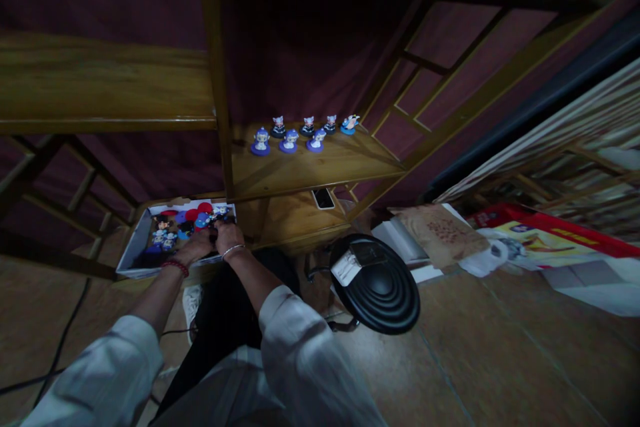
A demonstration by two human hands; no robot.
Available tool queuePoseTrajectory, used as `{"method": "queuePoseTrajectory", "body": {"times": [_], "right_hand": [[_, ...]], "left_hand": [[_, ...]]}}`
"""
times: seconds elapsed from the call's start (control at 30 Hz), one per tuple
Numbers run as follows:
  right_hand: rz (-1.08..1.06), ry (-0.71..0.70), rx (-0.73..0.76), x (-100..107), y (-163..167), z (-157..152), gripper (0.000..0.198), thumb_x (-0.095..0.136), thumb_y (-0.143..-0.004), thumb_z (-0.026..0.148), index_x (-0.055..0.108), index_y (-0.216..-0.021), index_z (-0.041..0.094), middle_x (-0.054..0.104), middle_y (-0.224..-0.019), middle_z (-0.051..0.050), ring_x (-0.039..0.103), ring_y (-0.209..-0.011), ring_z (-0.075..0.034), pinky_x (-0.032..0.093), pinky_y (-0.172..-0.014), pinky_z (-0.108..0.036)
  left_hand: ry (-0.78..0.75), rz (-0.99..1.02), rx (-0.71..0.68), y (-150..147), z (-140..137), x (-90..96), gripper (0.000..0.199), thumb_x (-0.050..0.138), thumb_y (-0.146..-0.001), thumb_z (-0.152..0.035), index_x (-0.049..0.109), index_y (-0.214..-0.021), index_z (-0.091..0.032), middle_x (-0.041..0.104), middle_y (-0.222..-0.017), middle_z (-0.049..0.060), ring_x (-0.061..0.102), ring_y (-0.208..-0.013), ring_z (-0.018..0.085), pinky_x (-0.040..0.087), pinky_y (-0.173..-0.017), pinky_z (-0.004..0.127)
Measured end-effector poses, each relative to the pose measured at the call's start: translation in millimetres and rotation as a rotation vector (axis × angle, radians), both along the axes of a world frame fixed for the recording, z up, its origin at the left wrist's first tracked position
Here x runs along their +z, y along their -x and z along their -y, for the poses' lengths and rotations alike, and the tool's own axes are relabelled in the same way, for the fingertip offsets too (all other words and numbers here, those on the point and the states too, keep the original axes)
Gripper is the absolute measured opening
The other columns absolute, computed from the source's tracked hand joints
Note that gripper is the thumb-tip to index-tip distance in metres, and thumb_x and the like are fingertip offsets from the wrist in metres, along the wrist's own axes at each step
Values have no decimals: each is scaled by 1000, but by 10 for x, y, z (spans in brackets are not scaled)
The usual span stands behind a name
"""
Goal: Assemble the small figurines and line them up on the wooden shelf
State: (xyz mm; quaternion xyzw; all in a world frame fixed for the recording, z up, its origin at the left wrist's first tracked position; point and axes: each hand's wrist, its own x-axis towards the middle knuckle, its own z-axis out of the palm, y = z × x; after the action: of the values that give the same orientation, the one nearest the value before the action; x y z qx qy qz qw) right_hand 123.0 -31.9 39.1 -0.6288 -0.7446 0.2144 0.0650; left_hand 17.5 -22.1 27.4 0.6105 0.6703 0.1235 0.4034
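Observation:
A white cardboard box [134, 247] stands at the left on the low shelf, filled with several small toy figurines [163, 239] and red and blue round pieces [191, 215]. My left hand [196, 247], with a red bead bracelet at the wrist, is at the box's near right side, fingers bent. Beside it my right hand [229, 238], wearing a silver bangle, reaches over the box's right end with its fingers curled. The two hands nearly meet around a small dark item that I cannot make out. Fingertips are partly hidden in the dim light.
Two rows of figurines [289, 141] stand on the wooden shelf [280, 170]. Below lies a phone [323, 198]. A black round stool [385, 300] carries a small packet [347, 268]. Flattened cardboard [440, 230] and a red-yellow box [545, 240] lie at right.

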Motion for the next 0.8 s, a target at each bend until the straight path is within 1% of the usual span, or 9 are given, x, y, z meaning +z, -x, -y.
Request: {"method": "queuePoseTrajectory", "body": {"times": [0.1,0.2,0.33,0.5,0.6,0.7,0.8], "right_hand": [[1,-8,6,1,3,2,27,38,-83,15,55,-104,17,66,-93,-9,63,-87,-17,48,-71,-26],[-3,2,10,-9,5,-8,26,38,-84,16,55,-104,17,66,-94,-9,62,-87,-17,48,-71,-26],[14,-2,5,-5,9,-9,27,39,-82,14,53,-105,16,66,-94,-10,63,-87,-18,49,-71,-26],[16,-3,18,-12,17,-1,26,41,-80,12,54,-102,13,66,-93,-11,63,-86,-20,50,-71,-29],[25,-15,29,-37,20,3,24,43,-79,15,55,-99,12,66,-92,-11,63,-86,-22,51,-71,-32],[31,-28,47,-46,20,12,24,43,-79,16,56,-99,14,66,-91,-11,63,-86,-21,51,-71,-33],[33,-18,77,-33,21,19,23,44,-78,17,58,-96,16,66,-93,-10,63,-88,-21,50,-73,-32]], "left_hand": [[24,-61,-76,-40,-10,10,9,61,-49,-10,56,-52,-17,64,-65,9,61,-71,24,44,-68,28],[60,-69,-99,-53,-21,33,9,60,-51,-12,52,-48,-17,61,-58,9,60,-68,23,44,-67,29],[85,-8,-87,-33,-18,110,8,57,-51,-10,55,-50,-18,60,-54,7,61,-66,23,45,-66,29],[47,-9,-50,-30,36,186,16,54,-49,-5,60,-57,-18,64,-61,8,61,-74,26,44,-73,32],[9,-51,17,-28,61,164,19,52,-50,-3,61,-60,-17,65,-67,11,61,-80,28,44,-75,33],[-51,-75,94,15,52,87,25,50,-50,-2,63,-65,-17,67,-72,11,61,-83,27,44,-76,31],[-91,-120,57,88,22,5,32,47,-55,-3,66,-77,-18,68,-82,10,61,-85,24,44,-76,29]]}}
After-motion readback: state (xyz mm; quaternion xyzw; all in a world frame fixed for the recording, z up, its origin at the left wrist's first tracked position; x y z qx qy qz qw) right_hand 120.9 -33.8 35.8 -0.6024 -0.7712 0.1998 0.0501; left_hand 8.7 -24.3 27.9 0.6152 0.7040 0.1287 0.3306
